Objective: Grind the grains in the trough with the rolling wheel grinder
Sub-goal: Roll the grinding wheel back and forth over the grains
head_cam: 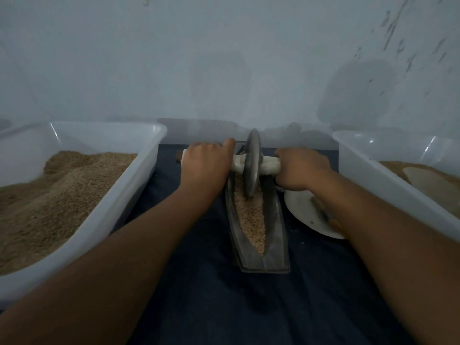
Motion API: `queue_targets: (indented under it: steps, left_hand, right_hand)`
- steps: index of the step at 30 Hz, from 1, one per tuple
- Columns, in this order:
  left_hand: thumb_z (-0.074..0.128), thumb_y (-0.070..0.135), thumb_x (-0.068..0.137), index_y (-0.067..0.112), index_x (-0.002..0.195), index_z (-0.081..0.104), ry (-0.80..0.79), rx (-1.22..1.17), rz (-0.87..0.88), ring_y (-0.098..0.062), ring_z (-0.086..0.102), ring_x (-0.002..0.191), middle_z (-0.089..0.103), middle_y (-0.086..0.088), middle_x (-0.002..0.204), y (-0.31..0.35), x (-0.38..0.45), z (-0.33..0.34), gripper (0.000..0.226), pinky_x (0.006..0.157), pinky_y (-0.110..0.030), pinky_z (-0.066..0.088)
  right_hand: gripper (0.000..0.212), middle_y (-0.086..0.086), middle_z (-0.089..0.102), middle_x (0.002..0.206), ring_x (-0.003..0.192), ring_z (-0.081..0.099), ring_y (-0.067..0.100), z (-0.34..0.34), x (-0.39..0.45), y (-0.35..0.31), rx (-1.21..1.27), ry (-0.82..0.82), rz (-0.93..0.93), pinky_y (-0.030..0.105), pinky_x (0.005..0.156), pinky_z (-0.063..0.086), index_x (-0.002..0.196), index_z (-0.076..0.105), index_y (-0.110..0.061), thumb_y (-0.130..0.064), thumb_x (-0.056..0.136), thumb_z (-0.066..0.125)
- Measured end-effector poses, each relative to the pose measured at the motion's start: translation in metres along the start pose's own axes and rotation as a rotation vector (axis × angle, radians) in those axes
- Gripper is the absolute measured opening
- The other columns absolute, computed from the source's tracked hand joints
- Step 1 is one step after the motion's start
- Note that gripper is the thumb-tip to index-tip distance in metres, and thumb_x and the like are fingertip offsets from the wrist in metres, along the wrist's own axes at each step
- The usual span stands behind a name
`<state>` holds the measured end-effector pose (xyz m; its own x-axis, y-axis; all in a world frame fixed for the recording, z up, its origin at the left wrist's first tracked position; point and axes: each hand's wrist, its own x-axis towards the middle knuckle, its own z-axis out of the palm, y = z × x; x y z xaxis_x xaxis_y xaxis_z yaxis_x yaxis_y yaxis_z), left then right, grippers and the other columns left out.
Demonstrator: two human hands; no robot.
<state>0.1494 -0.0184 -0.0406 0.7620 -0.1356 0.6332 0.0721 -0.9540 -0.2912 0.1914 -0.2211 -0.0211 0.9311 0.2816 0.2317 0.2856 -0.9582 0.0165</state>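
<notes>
A narrow boat-shaped metal trough (276, 235) lies lengthwise on the dark cloth in the middle. Pale tan grains (251, 220) fill its groove. A grey metal grinding wheel (252, 163) stands upright in the far half of the trough, its rim down in the grains. A pale axle handle (270, 165) runs through the wheel's hub. My left hand (205, 165) grips the handle to the left of the wheel. On the other side, my right hand (301, 169) grips it too. Both forearms reach forward from the near edge.
A white plastic tub (139, 175) heaped with brown grain stands at the left. Another white tub (373, 175) with brown powder stands at the right. A white plate (302, 210) holding a small tool lies under my right forearm. A pale wall rises close behind.
</notes>
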Motion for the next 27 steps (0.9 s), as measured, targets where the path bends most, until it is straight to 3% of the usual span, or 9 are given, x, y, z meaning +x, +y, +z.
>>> queue_targets:
  steps: [10,15,19,24,27]
  left_hand:
    - [0.066,0.022,0.087,0.021,0.104,0.049,-0.002,-0.037,0.021,-0.019,0.063,0.071,0.064,0.003,0.083,0.000,-0.021,-0.011,0.024,0.060,-0.031,0.035]
    - [0.071,0.027,0.081,0.023,0.099,0.049,-0.010,-0.009,0.020,-0.018,0.062,0.066,0.063,0.005,0.078,-0.001,-0.044,-0.024,0.028,0.057,-0.030,0.030]
    - [0.070,0.028,0.082,0.024,0.101,0.048,-0.019,-0.020,0.027,-0.018,0.064,0.075,0.065,0.005,0.086,-0.001,-0.055,-0.036,0.030,0.060,-0.030,0.031]
    - [0.068,0.024,0.081,0.023,0.099,0.049,0.014,-0.009,0.035,-0.016,0.060,0.075,0.063,0.006,0.085,0.004,-0.070,-0.055,0.026,0.063,-0.029,0.029]
    - [0.067,0.022,0.081,0.022,0.100,0.050,0.042,-0.015,0.055,-0.017,0.059,0.078,0.064,0.004,0.088,0.006,-0.076,-0.059,0.025,0.070,-0.030,0.037]
  right_hand:
    - [0.021,-0.007,0.050,0.078,0.069,0.045,0.019,0.009,-0.031,-0.002,-0.021,0.144,-0.023,0.027,0.049,0.019,0.090,0.047,-0.033,-0.036,0.079,0.065]
    - [0.020,-0.010,0.055,0.076,0.068,0.048,0.019,0.008,-0.054,-0.007,-0.030,0.195,-0.047,0.032,0.063,0.034,0.081,0.040,-0.036,-0.035,0.081,0.060]
    - [0.016,-0.007,0.061,0.086,0.079,0.060,0.021,0.004,-0.074,-0.012,-0.037,0.265,-0.066,0.035,0.068,0.039,0.090,0.050,-0.032,-0.037,0.083,0.063]
    - [0.024,-0.006,0.057,0.088,0.082,0.058,0.022,0.005,-0.099,-0.012,-0.053,0.335,-0.087,0.034,0.067,0.027,0.099,0.052,-0.024,-0.035,0.083,0.065]
    - [0.030,-0.004,0.060,0.093,0.084,0.058,0.023,0.009,-0.110,-0.011,-0.041,0.372,-0.091,0.035,0.068,0.027,0.103,0.054,-0.022,-0.036,0.081,0.068]
